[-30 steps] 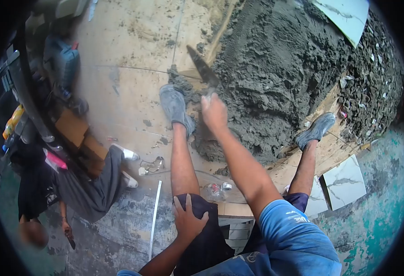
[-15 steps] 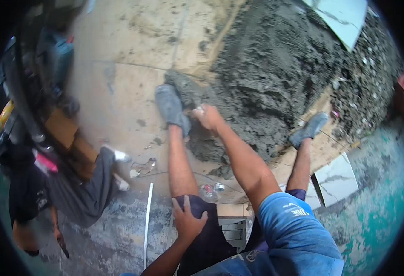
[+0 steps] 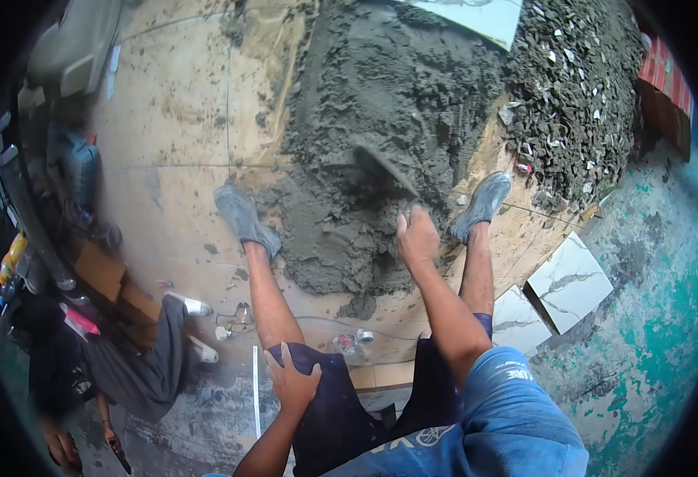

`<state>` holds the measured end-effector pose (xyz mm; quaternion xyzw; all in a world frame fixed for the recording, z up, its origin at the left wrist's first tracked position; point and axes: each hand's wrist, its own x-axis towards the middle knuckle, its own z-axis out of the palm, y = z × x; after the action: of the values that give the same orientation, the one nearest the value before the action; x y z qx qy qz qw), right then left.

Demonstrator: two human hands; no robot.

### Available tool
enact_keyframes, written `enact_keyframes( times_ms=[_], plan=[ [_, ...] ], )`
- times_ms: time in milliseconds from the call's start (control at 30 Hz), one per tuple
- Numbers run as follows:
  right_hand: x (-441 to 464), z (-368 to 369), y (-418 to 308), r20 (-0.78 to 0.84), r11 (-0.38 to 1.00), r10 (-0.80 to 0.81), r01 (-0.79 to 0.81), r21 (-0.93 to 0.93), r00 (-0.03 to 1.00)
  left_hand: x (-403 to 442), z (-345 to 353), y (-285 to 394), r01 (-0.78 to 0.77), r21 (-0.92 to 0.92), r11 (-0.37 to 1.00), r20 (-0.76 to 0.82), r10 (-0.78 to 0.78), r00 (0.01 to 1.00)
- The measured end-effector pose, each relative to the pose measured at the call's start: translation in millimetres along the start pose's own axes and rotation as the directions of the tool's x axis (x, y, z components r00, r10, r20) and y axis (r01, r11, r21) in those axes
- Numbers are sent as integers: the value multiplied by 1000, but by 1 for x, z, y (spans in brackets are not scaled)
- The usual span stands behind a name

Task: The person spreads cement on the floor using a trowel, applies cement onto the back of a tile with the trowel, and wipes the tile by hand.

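My right hand (image 3: 418,238) is closed round the handle of a trowel (image 3: 384,171), whose dark blade points up and to the left over the grey mortar (image 3: 349,230). The blade is somewhat blurred. My left hand (image 3: 293,381) rests on my left knee with its fingers spread and holds nothing. Wet, lumpy mortar lies spread on the tan tiled floor (image 3: 182,103) between my two feet, in grey mortar-coated footwear.
A marbled tile (image 3: 476,17) lies on the mortar's far edge. Rubble (image 3: 579,95) is heaped at the right, with white marbled tiles (image 3: 571,282) below it. Another person (image 3: 146,362) sits at lower left, near a blue container (image 3: 75,167). A white strip (image 3: 257,389) lies left of my leg.
The view has shifted to the right. My right hand and the trowel have moved from beside my left foot to the mortar between my feet. My left hand stays on the knee.
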<state>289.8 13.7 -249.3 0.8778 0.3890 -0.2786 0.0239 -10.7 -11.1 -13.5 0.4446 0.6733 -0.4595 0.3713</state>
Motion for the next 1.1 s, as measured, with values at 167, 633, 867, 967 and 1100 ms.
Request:
enact_keyframes(
  times_ms=[167, 633, 867, 967, 1100],
  plan=[
    [-3, 12, -55, 411, 952, 93, -202, 231, 907, -2, 0, 15, 33, 50, 998, -4, -33, 999],
    [30, -42, 6, 278, 826, 356, -439, 353, 893, -3, -2, 33, 64, 185, 981, -21, -61, 998],
    [255, -118, 29, -160, 960, -240, 210, -183, 958, -5, -5, 40, 109, 169, 980, -16, -108, 994],
    [336, -130, 33, -141, 845, -448, 367, -388, 883, -2, 0, 33, 64, 177, 982, -59, -55, 997],
    [338, -111, 44, -119, 724, -615, 497, -479, 780, -1, -5, 40, 79, 153, 985, -4, -79, 997]
  ],
)
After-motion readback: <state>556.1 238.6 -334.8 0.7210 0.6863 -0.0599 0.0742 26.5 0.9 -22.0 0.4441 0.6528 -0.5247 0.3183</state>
